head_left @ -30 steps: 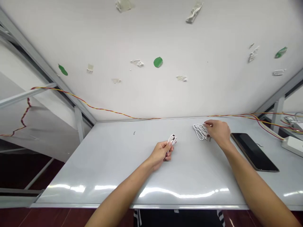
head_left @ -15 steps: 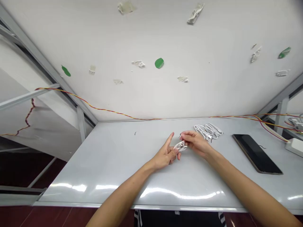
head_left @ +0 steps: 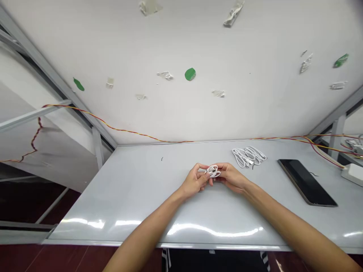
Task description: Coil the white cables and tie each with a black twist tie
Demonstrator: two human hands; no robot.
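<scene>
- Both your hands meet over the table (head_left: 141, 192), and there between them is a small coiled white cable (head_left: 214, 173) — raised or resting on the surface, you can't tell from this angle.
- Your left hand (head_left: 194, 182) has it: fingers narrowed onto the left side of the coil, thumb laid on top, loops poking out past the tips.
- Your right hand (head_left: 231, 176) is on the other side, fingers curled close and up against the coil's right edge; grip or mere touch, you can't tell, with the loops covering the tips.
- So the coiled white cable sits right between your two sets of fingertips, just beside both thumbs — a neat little bundle of loops.
- Beyond your right hand, toward the wall (head_left: 170, 117), a group of looped white cables (head_left: 245, 156) lies flat on the table, apart from your fingers, a plug end showing at its near side.
- Farther right, a black-screened device (head_left: 307, 182) lies slanted, screen up, with a thin dark strip (head_left: 314, 174) just beside it.
- At the far right you've got a white box (head_left: 353, 173), red and yellow wires (head_left: 326, 146) running near it.
- Over on the left, one tiny dark scrap (head_left: 162, 159) lies well apart from your hands.
</scene>
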